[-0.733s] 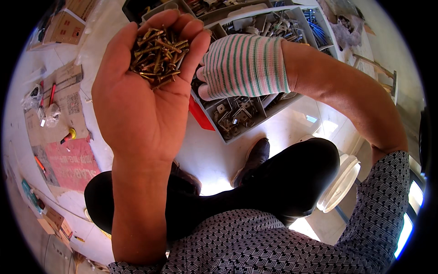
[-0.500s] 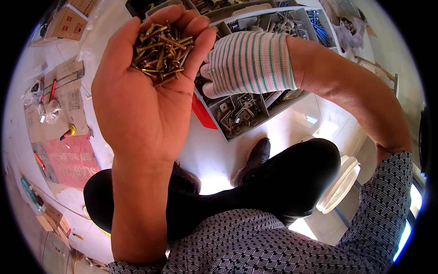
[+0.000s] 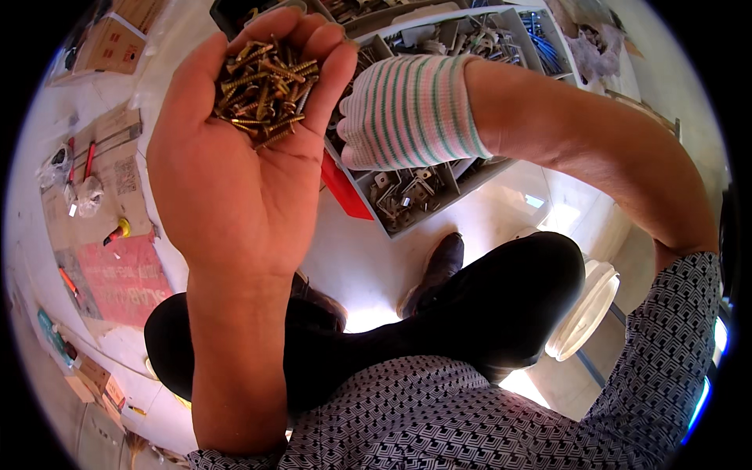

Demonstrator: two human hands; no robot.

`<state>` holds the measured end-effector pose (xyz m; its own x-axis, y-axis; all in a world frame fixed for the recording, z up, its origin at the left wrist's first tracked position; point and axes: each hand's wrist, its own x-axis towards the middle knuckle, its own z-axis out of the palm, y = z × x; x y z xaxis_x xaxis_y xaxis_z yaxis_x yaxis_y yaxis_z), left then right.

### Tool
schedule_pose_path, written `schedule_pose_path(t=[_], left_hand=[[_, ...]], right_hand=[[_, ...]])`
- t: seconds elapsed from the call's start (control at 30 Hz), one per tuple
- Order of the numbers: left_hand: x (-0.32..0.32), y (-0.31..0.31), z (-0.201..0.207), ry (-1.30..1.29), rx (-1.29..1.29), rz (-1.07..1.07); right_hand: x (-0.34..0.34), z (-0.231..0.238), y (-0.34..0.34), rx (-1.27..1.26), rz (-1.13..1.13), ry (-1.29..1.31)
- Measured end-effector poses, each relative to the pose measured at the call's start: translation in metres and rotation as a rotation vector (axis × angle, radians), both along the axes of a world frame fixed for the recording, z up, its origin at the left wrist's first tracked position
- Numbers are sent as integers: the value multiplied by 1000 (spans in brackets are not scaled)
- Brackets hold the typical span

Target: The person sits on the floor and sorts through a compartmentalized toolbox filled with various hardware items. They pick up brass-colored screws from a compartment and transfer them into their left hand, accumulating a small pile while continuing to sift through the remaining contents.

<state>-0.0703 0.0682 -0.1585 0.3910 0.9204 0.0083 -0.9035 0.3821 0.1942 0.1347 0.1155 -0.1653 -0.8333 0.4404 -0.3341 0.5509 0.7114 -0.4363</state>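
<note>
My left hand [image 3: 235, 180] is turned palm up and cupped around a heap of brass-coloured screws [image 3: 266, 90]. Beside it, my right hand [image 3: 407, 113] wears a knitted glove striped white, pink and green. Its fingers curl down over a grey compartment box [image 3: 457, 188]; whatever they hold is hidden. Metal brackets [image 3: 407, 192] lie in the box's near compartment, just below the glove. Blue-coloured fasteners [image 3: 543, 43] fill a far right compartment, and mixed metal pieces [image 3: 489, 43] lie in the one beside it.
A flattened cardboard sheet [image 3: 102, 204] on the left floor carries red-handled tools [image 3: 88, 160] and a small yellow-and-black tool [image 3: 117, 231]. A cardboard box [image 3: 113, 43] stands far left. Under the compartment box a red edge [image 3: 345, 192] juts out. A white bucket [image 3: 583, 313] is by my right knee.
My left hand with the screws has moved slightly left. The gloved right hand has also shifted left over the box, its fingers still curled.
</note>
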Motion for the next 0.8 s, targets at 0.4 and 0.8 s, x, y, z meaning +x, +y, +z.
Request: schedule_pose_path(t=[0.4, 0.8], left_hand=[[-2, -1, 2, 53, -97, 67], [-1, 2, -2, 0, -63, 14]], right_hand=[[3, -1, -7, 102, 40, -13], [2, 1, -9, 228, 121, -73]])
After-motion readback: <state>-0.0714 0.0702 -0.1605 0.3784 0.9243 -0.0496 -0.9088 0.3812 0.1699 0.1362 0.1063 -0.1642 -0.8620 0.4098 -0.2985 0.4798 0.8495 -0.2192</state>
